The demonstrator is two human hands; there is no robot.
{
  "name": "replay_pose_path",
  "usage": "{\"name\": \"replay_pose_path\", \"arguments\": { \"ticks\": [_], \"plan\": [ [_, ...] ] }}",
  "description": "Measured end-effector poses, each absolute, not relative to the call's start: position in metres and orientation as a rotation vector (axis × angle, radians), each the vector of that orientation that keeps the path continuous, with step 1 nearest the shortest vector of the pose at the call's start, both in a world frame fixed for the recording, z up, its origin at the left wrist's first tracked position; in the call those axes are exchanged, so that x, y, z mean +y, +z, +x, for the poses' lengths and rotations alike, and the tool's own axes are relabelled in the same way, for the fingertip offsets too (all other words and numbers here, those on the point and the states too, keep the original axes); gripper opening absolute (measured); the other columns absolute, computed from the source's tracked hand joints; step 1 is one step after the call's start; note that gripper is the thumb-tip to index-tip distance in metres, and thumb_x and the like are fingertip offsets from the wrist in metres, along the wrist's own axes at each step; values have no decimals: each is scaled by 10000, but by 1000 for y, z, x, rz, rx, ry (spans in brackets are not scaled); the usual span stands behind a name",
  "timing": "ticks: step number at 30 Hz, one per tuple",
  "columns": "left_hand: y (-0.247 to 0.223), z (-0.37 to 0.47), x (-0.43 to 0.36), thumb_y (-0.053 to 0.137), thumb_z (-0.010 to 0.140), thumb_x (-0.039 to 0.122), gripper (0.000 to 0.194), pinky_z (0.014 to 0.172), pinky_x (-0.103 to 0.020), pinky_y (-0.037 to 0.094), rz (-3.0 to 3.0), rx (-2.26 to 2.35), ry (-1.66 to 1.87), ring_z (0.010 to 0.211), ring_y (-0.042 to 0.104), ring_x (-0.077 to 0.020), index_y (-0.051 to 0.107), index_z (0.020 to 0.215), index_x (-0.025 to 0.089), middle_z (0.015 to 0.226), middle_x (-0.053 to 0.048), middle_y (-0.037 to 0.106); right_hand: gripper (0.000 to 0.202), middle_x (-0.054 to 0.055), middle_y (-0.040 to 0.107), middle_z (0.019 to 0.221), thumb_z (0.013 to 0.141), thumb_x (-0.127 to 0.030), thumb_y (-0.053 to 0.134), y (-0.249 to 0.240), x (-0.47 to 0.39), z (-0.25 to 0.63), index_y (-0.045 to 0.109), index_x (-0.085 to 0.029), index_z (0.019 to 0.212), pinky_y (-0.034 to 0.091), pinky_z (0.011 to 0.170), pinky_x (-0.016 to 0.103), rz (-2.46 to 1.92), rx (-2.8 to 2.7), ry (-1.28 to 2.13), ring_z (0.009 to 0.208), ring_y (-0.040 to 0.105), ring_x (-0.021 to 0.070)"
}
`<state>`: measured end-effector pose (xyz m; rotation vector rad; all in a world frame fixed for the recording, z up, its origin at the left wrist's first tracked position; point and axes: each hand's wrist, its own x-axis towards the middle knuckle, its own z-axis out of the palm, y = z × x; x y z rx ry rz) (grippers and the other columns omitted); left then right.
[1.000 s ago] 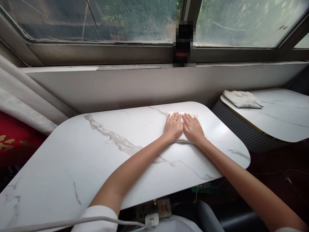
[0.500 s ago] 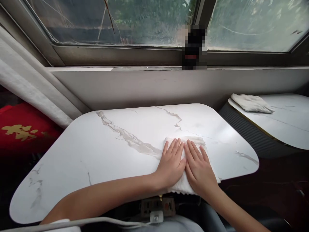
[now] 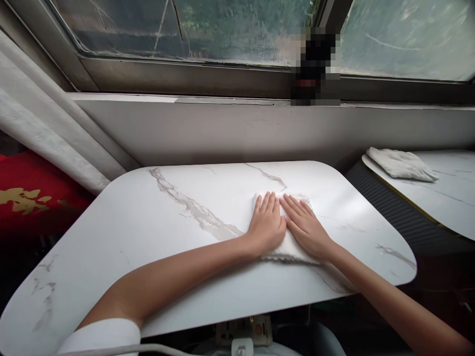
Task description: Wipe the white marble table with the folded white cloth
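Note:
A white cloth point(image 3: 291, 251) lies flat on a white marble-patterned table point(image 3: 208, 190), right of the tabletop's middle. Both my hands press on it from above, side by side, with the thumbs close together. My left hand point(image 3: 266, 222) rests on the cloth's left half, fingers stretched out and pointing away from me. On the right half lies my right hand point(image 3: 306, 226), its fingers also straight and angled up to the left. The hands cover much of the cloth; its far edge and its fringed near edge show.
A second marble-patterned table point(image 3: 458, 173) stands at the right, with a folded whitish cloth point(image 3: 403, 164) on it. Behind is a low wall point(image 3: 193, 131) under a window. A white curtain point(image 3: 48, 118) and red fabric point(image 3: 33, 193) are at left. A power strip point(image 3: 243, 331) sits below the near edge.
Both hands and the cloth under them have slid away from me, from the table's near edge toward its middle. The camera view has shifted slightly.

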<state>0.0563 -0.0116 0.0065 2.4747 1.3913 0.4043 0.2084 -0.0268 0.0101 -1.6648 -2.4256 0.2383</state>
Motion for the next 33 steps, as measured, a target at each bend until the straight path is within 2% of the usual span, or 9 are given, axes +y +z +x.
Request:
{"name": "replay_pose_path", "arguments": {
  "ticks": [5,10,15,19,24,33],
  "plan": [
    [2,55,67,240,945,239,511,1164,-375,74,2492,1574,500,1404,174,-196,351,1394,22,1502,-134,270,531,81,277,1510,944,-269,211,2,51,187,318,-111,1439,170,1142,404,-1720,-2379,43,1398,208,189],
    [-1,44,132,234,940,217,507,1158,-371,88,2479,1706,495,1391,219,-182,355,1399,42,1493,-107,301,522,98,319,1493,931,-235,241,1,122,171,348,-99,1423,192,1128,402,-1670,-2374,-27,1382,256,204],
    [-2,37,159,227,938,210,502,1154,-376,105,2446,1789,501,1383,241,-183,367,1394,54,1484,-102,326,506,100,379,1464,919,-212,269,0,153,160,392,-108,1398,216,1115,393,-1625,-2351,-53,1358,308,196],
    [-2,36,159,221,938,218,507,1155,-393,101,2450,1793,504,1386,232,-189,355,1400,56,1489,-108,313,498,98,401,1452,922,-230,267,-3,155,161,412,-115,1385,213,1112,388,-1590,-2337,-76,1350,319,194],
    [-2,35,144,225,938,234,518,1158,-396,82,2428,1805,498,1396,203,-194,334,1408,44,1500,-113,287,511,104,352,1478,933,-248,242,-2,140,163,379,-103,1404,190,1119,393,-1578,-2376,-52,1370,282,194],
    [-1,19,62,237,948,247,515,1161,-405,69,2504,1712,495,1399,195,-198,319,1416,46,1498,-116,286,535,124,285,1498,949,-284,203,-3,57,156,318,-90,1435,203,1121,453,-1552,-2444,-59,1393,224,225]
  ]
}}
